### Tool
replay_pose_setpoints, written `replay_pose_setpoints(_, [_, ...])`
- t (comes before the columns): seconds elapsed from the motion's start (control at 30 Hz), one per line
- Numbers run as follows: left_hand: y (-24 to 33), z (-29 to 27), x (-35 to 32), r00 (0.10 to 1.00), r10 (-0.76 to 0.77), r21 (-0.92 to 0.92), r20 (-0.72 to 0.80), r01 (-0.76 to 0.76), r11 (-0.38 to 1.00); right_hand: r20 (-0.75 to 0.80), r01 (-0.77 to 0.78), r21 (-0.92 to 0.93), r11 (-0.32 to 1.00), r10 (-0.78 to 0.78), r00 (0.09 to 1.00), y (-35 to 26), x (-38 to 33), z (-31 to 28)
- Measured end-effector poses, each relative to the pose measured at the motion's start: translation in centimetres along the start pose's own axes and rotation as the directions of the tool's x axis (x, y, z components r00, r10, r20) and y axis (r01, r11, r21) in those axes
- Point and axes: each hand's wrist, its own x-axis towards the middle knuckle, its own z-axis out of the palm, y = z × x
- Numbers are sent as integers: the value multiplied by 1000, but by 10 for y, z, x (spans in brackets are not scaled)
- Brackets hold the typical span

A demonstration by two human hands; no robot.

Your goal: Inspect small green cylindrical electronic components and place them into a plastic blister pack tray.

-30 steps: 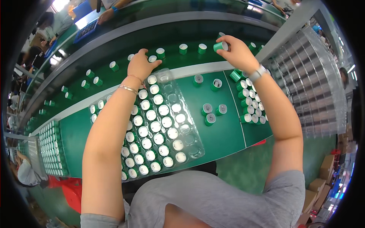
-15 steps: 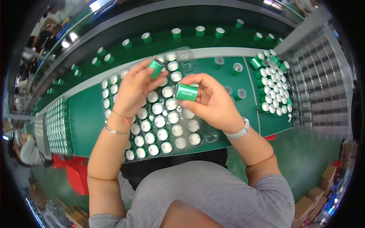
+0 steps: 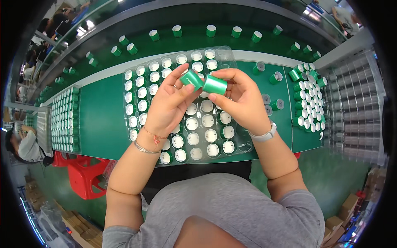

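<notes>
Since the earlier frame both hands have come together above the clear tray (image 3: 136, 82), and the two green caps now meet end to end; the left hand (image 3: 167, 103) has its grip closed on one green cap (image 3: 191, 78), the right hand (image 3: 242, 99) pinches the other green cap (image 3: 215, 84) (fingers narrow around it); the step seems to be checking the pair before placing; next calls for lowering each into a free pocket on the green counter (image 3: 101, 120).
</notes>
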Motion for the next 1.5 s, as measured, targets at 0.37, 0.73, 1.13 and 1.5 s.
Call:
replay_pose_setpoints(0.37, [1,-3,-4,991,119,316,-56,-96,944,35,2,293,956,-13,999,18,-5,-8])
replay_pose_setpoints(0.73, [0,-4,-7,931,341,468,131,-361,807,27,341,-151,928,-341,940,22,-4,-6])
replay_pose_setpoints(1.13, [-3,-2,-8,931,334,487,146,-361,795,94,396,-249,884,-384,918,23,-6,-5])
replay_pose_setpoints(1.5, [-2,-5,-8,904,358,551,235,-427,717,137,438,-359,824,-417,898,21,-6,-8])
